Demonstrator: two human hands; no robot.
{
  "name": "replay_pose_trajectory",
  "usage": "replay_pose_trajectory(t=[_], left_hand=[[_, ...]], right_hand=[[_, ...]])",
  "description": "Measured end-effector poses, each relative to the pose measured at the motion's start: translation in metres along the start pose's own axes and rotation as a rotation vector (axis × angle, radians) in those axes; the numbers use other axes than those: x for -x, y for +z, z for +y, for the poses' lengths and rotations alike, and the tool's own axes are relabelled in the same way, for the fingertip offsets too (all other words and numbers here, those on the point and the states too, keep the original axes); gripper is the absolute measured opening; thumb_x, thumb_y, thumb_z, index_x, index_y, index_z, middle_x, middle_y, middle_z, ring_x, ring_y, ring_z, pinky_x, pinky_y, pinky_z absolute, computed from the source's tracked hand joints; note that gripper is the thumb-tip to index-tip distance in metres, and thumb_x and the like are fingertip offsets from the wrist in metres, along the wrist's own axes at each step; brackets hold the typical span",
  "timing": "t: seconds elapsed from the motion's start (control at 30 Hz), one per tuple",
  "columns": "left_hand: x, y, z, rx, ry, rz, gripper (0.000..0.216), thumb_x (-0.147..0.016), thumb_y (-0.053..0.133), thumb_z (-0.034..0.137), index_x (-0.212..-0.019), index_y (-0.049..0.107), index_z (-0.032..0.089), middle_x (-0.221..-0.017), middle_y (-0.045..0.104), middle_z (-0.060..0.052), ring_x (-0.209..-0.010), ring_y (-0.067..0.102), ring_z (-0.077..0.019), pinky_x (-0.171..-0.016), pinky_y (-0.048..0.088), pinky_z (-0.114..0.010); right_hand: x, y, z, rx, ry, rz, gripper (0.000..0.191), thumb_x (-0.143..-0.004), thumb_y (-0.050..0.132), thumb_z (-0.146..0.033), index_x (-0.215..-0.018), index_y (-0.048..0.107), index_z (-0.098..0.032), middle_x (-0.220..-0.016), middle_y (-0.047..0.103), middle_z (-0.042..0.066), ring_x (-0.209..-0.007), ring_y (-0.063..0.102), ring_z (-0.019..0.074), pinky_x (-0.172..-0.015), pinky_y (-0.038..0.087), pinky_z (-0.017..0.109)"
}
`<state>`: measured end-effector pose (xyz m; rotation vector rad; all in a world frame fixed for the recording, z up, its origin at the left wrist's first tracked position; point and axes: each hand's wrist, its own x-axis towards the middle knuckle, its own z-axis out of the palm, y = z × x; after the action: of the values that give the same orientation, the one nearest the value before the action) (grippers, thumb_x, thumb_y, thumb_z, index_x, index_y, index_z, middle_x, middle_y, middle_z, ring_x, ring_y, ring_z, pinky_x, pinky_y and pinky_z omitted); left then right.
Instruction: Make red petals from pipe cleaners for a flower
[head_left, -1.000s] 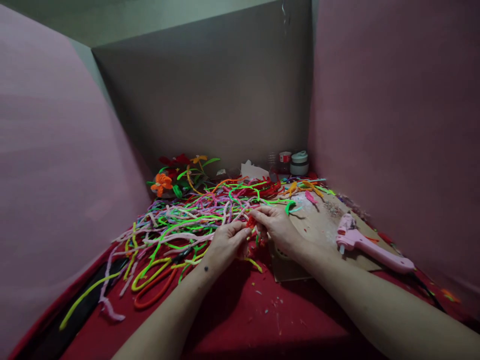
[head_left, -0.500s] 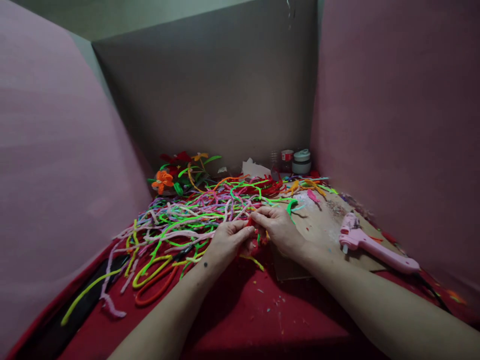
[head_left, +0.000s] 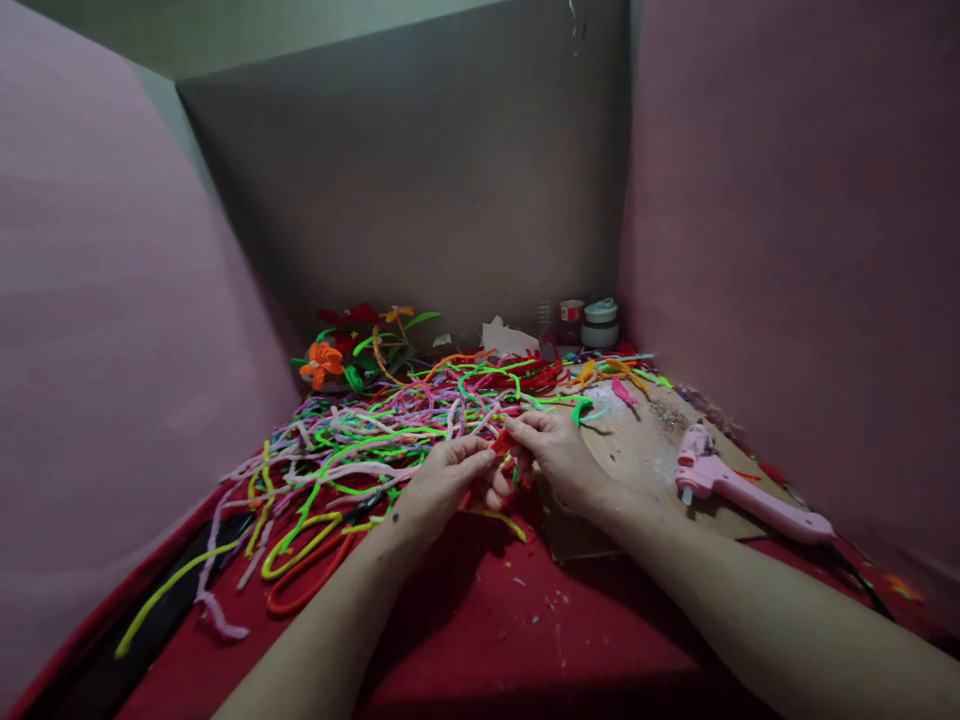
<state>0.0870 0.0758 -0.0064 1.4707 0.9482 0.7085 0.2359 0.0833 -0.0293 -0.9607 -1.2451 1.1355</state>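
Note:
Between my hands is a small red pipe-cleaner piece [head_left: 502, 441], with bits of green and yellow just below it. My left hand [head_left: 457, 475] pinches its left side with thumb and forefinger. On the other side my right hand [head_left: 551, 455] grips it, fingers curled and partly hidden. Behind and to the left spreads a tangled pile of pipe cleaners [head_left: 375, 440] in pink, green, yellow, purple and red. A yellow pipe cleaner [head_left: 502, 520] lies under my left hand. To the right of my right hand, a curled green piece [head_left: 581, 410] rests on the cardboard [head_left: 637, 455].
A pink glue gun [head_left: 742, 490] lies on the cardboard at right. Pipe-cleaner flowers [head_left: 322, 365] stand at back left. A lidded jar [head_left: 600, 325] and a red-labelled bottle [head_left: 571, 320] are at the back. Small scraps dot the red cloth [head_left: 480, 620]. Pink panels [head_left: 112, 300] flank the table.
My left hand has shifted slightly left, away from my right hand, so more of the red piece shows between them. The whole view has drifted a little.

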Motion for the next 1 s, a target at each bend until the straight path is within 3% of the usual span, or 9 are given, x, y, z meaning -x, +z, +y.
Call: replay_pose_trajectory(t=[0.13, 0.4, 0.6, 0.8, 1.0], left_hand=[[0.0, 0.001, -0.001, -0.001, -0.007, 0.018, 0.022, -0.077, 0.055, 0.035, -0.074, 0.05, 0.013, -0.059, 0.066, -0.004, -0.045, 0.055, -0.0089, -0.048, 0.04, -0.019], [-0.003, 0.007, -0.003, -0.132, -0.027, 0.111, 0.018, -0.077, 0.05, 0.033, -0.07, 0.046, 0.016, -0.049, 0.061, 0.0, -0.036, 0.05, -0.0092, -0.039, 0.038, -0.018], [-0.003, 0.004, -0.002, -0.048, 0.027, 0.103, 0.024, -0.074, 0.055, 0.037, -0.075, 0.052, 0.013, -0.056, 0.064, -0.003, -0.043, 0.054, -0.0106, -0.046, 0.041, -0.021], [-0.006, -0.007, -0.007, -0.032, 0.059, 0.105, 0.03, -0.073, 0.061, 0.04, -0.074, 0.062, 0.01, -0.067, 0.065, -0.005, -0.058, 0.056, -0.0112, -0.056, 0.041, -0.021], [-0.008, -0.012, -0.011, 0.126, -0.021, 0.038, 0.027, -0.066, 0.068, 0.036, -0.075, 0.064, 0.01, -0.063, 0.059, -0.001, -0.049, 0.046, -0.0061, -0.05, 0.034, -0.019]], right_hand=[[-0.001, 0.0, 0.003, -0.112, 0.057, -0.054, 0.033, -0.074, 0.054, -0.046, -0.059, 0.053, -0.017, -0.048, 0.049, -0.004, -0.036, 0.038, 0.0074, -0.036, 0.029, 0.021], [-0.002, 0.001, 0.005, -0.099, 0.045, 0.025, 0.029, -0.069, 0.061, -0.042, -0.057, 0.054, -0.016, -0.044, 0.047, -0.005, -0.036, 0.038, 0.007, -0.035, 0.028, 0.021], [0.004, 0.006, -0.001, -0.194, 0.112, -0.121, 0.019, -0.063, 0.068, -0.03, -0.066, 0.06, -0.014, -0.053, 0.055, -0.003, -0.04, 0.045, 0.0064, -0.039, 0.032, 0.019], [0.001, 0.005, 0.003, -0.285, 0.146, -0.077, 0.015, -0.063, 0.065, -0.026, -0.072, 0.06, -0.015, -0.058, 0.059, -0.001, -0.045, 0.051, 0.0099, -0.044, 0.039, 0.022], [-0.004, 0.002, 0.008, -0.291, 0.171, -0.124, 0.012, -0.065, 0.061, -0.025, -0.067, 0.055, -0.015, -0.053, 0.056, -0.001, -0.042, 0.047, 0.0083, -0.04, 0.035, 0.02]])
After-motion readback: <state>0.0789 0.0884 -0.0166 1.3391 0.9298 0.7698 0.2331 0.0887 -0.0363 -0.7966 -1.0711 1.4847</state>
